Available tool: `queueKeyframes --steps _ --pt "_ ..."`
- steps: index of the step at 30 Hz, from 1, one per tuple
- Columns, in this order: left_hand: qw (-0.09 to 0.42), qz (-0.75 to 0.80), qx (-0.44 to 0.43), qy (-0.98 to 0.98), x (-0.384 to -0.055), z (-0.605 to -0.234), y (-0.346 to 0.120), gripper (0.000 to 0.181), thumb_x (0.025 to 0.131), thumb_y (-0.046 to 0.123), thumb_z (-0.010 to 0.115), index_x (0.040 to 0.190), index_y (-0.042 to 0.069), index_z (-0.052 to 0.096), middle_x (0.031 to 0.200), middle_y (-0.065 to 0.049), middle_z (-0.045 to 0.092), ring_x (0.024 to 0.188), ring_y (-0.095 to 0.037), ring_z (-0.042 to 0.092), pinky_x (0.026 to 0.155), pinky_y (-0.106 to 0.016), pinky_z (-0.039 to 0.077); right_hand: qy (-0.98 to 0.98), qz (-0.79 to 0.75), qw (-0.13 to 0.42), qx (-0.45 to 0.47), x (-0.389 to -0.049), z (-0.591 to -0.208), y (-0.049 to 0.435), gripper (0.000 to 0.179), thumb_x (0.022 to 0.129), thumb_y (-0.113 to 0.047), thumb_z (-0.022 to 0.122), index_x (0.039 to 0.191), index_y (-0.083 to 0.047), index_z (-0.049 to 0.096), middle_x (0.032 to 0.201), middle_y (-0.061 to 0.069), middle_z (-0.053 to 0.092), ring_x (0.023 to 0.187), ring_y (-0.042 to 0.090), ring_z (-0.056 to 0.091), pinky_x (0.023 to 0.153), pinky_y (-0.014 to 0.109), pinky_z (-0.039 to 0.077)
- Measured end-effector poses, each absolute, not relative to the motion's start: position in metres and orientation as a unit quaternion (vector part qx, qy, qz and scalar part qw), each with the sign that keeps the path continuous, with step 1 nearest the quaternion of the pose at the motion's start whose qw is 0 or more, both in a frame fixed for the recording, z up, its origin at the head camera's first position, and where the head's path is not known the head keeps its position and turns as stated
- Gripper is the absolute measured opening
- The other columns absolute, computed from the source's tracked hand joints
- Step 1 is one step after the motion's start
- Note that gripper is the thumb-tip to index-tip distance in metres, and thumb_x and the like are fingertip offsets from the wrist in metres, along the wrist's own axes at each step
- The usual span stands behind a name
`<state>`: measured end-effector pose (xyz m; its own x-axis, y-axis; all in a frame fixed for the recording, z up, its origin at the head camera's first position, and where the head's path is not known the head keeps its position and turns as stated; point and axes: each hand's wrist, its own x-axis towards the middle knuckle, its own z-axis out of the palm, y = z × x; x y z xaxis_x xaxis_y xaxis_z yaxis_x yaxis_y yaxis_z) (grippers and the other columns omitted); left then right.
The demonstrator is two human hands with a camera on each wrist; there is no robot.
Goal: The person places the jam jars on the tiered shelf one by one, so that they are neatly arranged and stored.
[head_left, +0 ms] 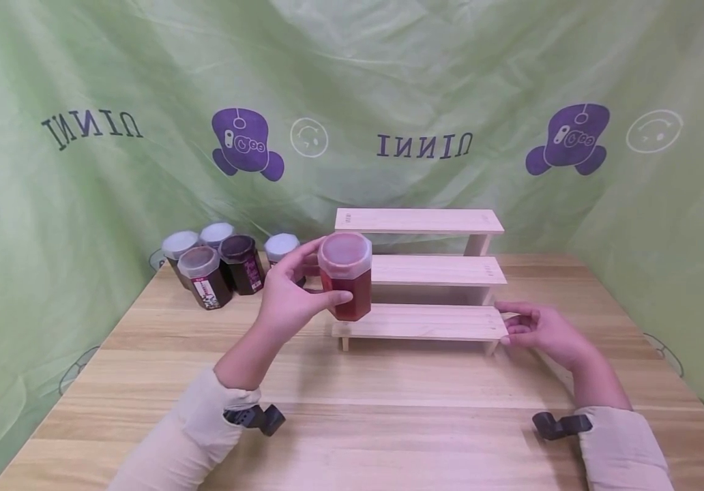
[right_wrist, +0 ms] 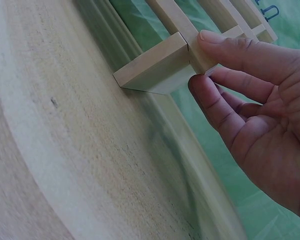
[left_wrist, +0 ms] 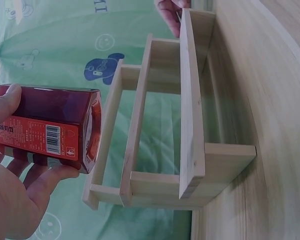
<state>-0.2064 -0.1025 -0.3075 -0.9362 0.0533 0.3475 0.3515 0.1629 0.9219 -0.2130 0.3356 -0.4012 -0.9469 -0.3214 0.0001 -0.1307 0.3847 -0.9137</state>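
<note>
My left hand grips a jar of dark red contents with a frosted lid, thumb across its front and fingers round the far side. The jar is upright in front of the left end of a three-step wooden display stand. In the left wrist view, the jar shows a red label with a barcode. My right hand pinches the right end of the stand's lowest step. Seen from the right wrist, the thumb lies on the step's corner, with the fingers below.
Several dark jars with frosted lids stand grouped at the table's back left. Another jar is partly hidden behind my left hand. A green printed cloth hangs round the back and sides of the wooden table.
</note>
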Motion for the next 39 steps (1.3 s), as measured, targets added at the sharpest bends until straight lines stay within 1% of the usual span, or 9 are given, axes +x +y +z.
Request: queueKeyframes --steps 8,13,16,19,22,26,29,33,39 --pt "0.114 -0.646 -0.16 -0.738 -0.211 -0.306 -0.092 0.08 0.06 0.008 0.093 0.132 0.019 0.061 0.111 -0.007 0.066 0.098 -0.025 0.062 0.071 -0.038 0.06 0.825 -0.54 0.088 -0.145 -0.213 -0.402 0.335 0.071 0.081 0.002 0.073 0.14 0.016 0.036 0.116 0.029 0.059 0.096 0.008 0.062 0.081 0.023 0.055" --pt "0.119 -0.644 -0.164 -0.738 -0.214 -0.304 -0.084 0.08 0.06 0.01 0.094 0.132 0.02 0.061 0.109 -0.006 0.067 0.096 -0.024 0.063 0.072 -0.036 0.06 0.817 -0.549 0.085 -0.156 -0.214 -0.4 0.333 0.067 0.083 0.004 0.071 0.139 0.017 0.036 0.115 0.027 0.059 0.097 0.008 0.062 0.081 0.022 0.055" --pt "0.122 -0.643 -0.169 -0.737 -0.216 -0.304 -0.078 0.079 0.06 0.011 0.094 0.132 0.02 0.061 0.109 -0.005 0.067 0.096 -0.023 0.063 0.075 -0.036 0.059 0.817 -0.549 0.083 -0.157 -0.214 -0.399 0.333 0.067 0.083 0.004 0.071 0.139 0.017 0.036 0.115 0.026 0.06 0.097 0.008 0.062 0.081 0.022 0.055" --pt "0.128 -0.639 -0.176 -0.738 -0.217 -0.304 -0.072 0.08 0.06 0.011 0.094 0.132 0.019 0.061 0.107 -0.004 0.069 0.095 -0.021 0.064 0.082 -0.037 0.057 0.821 -0.544 0.084 -0.156 -0.214 -0.399 0.333 0.067 0.083 0.003 0.071 0.139 0.016 0.037 0.117 0.027 0.059 0.097 0.008 0.062 0.081 0.022 0.055" --pt "0.127 -0.633 -0.181 -0.742 -0.219 -0.302 -0.064 0.08 0.06 0.013 0.094 0.132 0.022 0.061 0.106 -0.001 0.07 0.095 -0.019 0.064 0.087 -0.037 0.053 0.825 -0.538 0.082 -0.151 -0.214 -0.4 0.334 0.068 0.082 0.001 0.073 0.139 0.015 0.039 0.117 0.028 0.059 0.097 0.008 0.062 0.081 0.023 0.055" --pt "0.113 -0.635 -0.18 -0.743 -0.22 -0.299 -0.054 0.079 0.06 0.017 0.095 0.131 0.026 0.061 0.106 0.001 0.069 0.097 -0.017 0.063 0.079 -0.038 0.056 0.831 -0.531 0.079 -0.147 -0.214 -0.402 0.334 0.068 0.081 0.001 0.074 0.139 0.015 0.04 0.115 0.024 0.06 0.096 0.008 0.062 0.081 0.023 0.056" --pt "0.106 -0.632 -0.179 -0.747 -0.222 -0.296 -0.046 0.08 0.06 0.019 0.095 0.131 0.028 0.06 0.107 0.003 0.068 0.098 -0.016 0.063 0.081 -0.039 0.056 0.829 -0.533 0.079 -0.148 -0.214 -0.403 0.335 0.068 0.081 0.002 0.073 0.139 0.015 0.039 0.115 0.023 0.061 0.096 0.008 0.062 0.08 0.023 0.056" --pt "0.109 -0.625 -0.19 -0.749 -0.227 -0.294 -0.038 0.081 0.06 0.02 0.095 0.132 0.028 0.06 0.108 0.005 0.069 0.097 -0.015 0.064 0.092 -0.041 0.049 0.827 -0.537 0.079 -0.148 -0.213 -0.402 0.335 0.068 0.082 0.002 0.073 0.139 0.016 0.038 0.116 0.026 0.06 0.096 0.007 0.062 0.08 0.022 0.055" --pt "0.106 -0.628 -0.202 -0.744 -0.232 -0.29 -0.026 0.08 0.061 0.018 0.095 0.132 0.027 0.06 0.109 0.003 0.069 0.097 -0.015 0.064 0.09 -0.041 0.051 0.827 -0.538 0.08 -0.145 -0.212 -0.4 0.334 0.068 0.082 0.002 0.073 0.139 0.015 0.038 0.119 0.03 0.057 0.096 0.006 0.062 0.08 0.021 0.055"
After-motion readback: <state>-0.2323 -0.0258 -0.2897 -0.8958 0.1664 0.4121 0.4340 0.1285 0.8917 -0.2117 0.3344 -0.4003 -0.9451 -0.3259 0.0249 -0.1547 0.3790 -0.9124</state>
